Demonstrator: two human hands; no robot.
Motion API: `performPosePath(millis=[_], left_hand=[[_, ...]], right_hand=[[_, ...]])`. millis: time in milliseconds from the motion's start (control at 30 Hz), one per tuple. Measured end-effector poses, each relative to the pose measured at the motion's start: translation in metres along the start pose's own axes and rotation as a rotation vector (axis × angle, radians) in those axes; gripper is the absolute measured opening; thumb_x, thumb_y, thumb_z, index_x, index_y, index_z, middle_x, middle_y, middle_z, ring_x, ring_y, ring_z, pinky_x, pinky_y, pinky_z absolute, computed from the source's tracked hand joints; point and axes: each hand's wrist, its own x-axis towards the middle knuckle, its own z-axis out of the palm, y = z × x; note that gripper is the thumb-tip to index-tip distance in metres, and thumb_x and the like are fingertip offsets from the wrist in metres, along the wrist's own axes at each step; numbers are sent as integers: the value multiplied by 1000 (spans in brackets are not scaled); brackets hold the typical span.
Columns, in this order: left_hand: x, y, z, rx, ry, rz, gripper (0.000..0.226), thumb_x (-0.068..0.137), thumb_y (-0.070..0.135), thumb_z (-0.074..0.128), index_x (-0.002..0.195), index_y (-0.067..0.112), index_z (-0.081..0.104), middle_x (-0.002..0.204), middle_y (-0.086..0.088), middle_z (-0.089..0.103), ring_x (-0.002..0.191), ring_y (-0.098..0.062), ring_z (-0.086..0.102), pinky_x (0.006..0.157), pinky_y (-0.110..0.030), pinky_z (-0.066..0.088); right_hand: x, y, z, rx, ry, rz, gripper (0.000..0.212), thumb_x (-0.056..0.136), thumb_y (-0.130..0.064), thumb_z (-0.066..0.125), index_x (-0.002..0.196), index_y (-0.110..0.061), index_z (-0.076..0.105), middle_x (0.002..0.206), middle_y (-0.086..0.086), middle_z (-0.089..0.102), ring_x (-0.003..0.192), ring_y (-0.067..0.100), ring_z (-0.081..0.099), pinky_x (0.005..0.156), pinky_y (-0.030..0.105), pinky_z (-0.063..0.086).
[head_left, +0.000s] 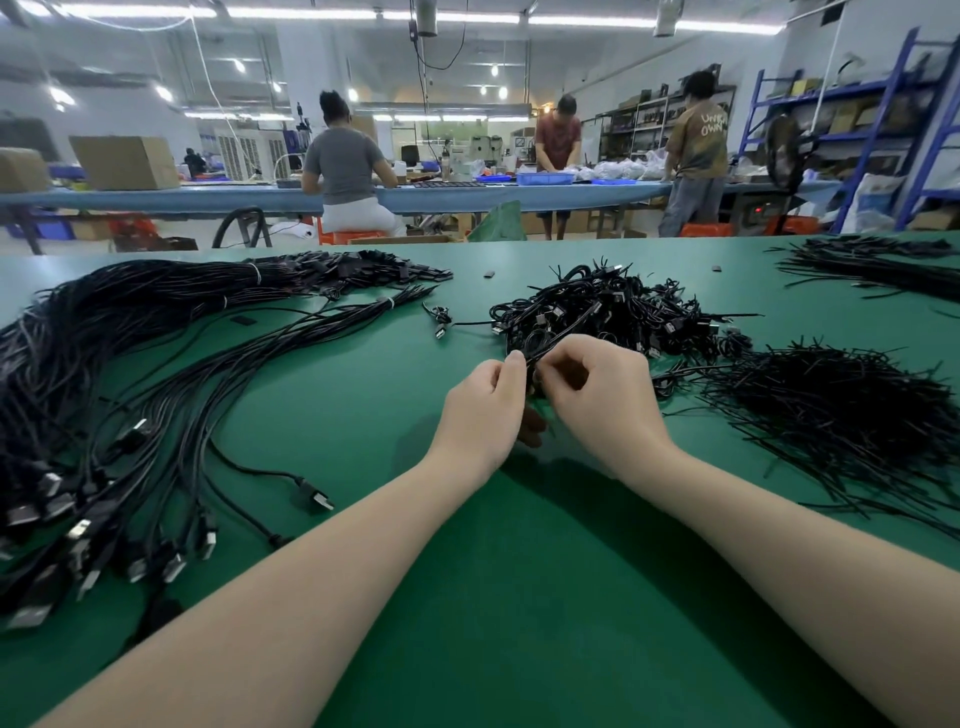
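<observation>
L forearm (270, 597) & R forearm (810, 545), both bare, stretch out over the flat green mat surface (467, 623).

L hand (483, 410): fingers curled, thumb + forefinger pinching the small coil of thin black cable (531, 370). R hand (605, 395): fingers curled in too, tips nipping the same coil from the other side. The coil sits btw the two hands, apparently clear of the surface, at the near edge of the heap beyond. Can't tell if a tie is round it; the fingers hide that spot.

Step in hand looks like binding the coil. To do it well:
- L hand should hold the loops flat & tight so they don't spring open.
- R hand should wrap at the coil's waist, not by a plug.
- Twist snug w/o kinking the cable.

To the L, well apart, long loose black USB cables w/ silver plugs (104, 441) fan toward the camera. To the R, near the R hand, is a loose pile of short black wire ties (831, 415), so the next tie is in easy reach. Just beyond the hands is a tangled heap of tied black cable coils (608, 312), prob. the drop spot. Far R corner has a second bundle of straight black cables (883, 273).

Far back, a seated person in a grey top (340, 166) works at a long blue workbench (156, 200).
</observation>
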Motion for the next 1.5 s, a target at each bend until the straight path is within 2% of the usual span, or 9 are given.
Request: performPosePath(millis=[100,200,267,400,600,767,1033,1267,1500], left_hand=[[-3,-1,0,-7,11,115,57,92,50,36,83,-2,55,83,-11,60,77,-20,57,76,-35,44],[-5,-1,-1,-16,33,278,37,92,37,39,74,16,64,125,15,48,119,9,39,93,-4,25],[-7,1,-2,-39,7,331,33,92,34,39,74,27,66,134,20,43,130,12,31,100,-3,21],[-10,3,-2,-104,18,383,30,94,31,40,86,33,70,98,15,70,102,-7,61,96,-30,46],[-6,4,-6,-98,89,297,32,100,28,39,98,34,70,95,18,70,91,-3,61,77,-24,48],[-2,6,-11,-225,89,27,32,92,15,41,94,22,73,75,-9,65,61,-18,64,49,-22,46],[-1,-1,-18,-247,-165,38,31,89,3,61,108,27,67,77,9,72,68,-2,65,59,-11,46],[0,-6,-17,-146,-38,164,7,81,37,69,77,42,73,77,4,64,72,-12,51,71,-28,40],[0,-5,-14,-142,36,171,5,89,34,65,92,29,65,83,-7,73,75,-15,65,76,-27,49]], right_hand=[[0,5,-4,-32,-15,-15,8,82,-6,63,76,-12,64,73,-1,63,67,16,54,61,28,43],[1,4,-6,23,25,-82,17,80,-7,66,69,-16,57,67,-6,56,62,7,49,56,18,37],[2,3,-5,26,40,-133,23,83,-9,66,69,-23,55,65,-10,52,59,5,45,54,15,31],[1,10,0,-61,43,-163,17,84,-5,63,68,-9,59,63,-3,49,58,15,41,54,23,24],[-2,5,-3,-89,-33,-287,4,84,-4,65,83,-3,70,77,10,68,73,28,61,66,37,50],[-3,-2,-4,-296,-34,-500,8,83,-1,62,77,3,64,73,15,62,69,36,59,61,43,51],[-5,5,-4,-146,19,-357,4,82,5,62,83,1,63,82,12,63,79,33,57,68,35,47],[-3,3,2,-1,63,-268,9,82,2,65,88,-2,71,84,9,70,77,25,64,72,26,48],[-4,0,-1,-55,62,-325,7,84,0,64,86,-1,70,81,9,69,77,29,63,69,36,52]])
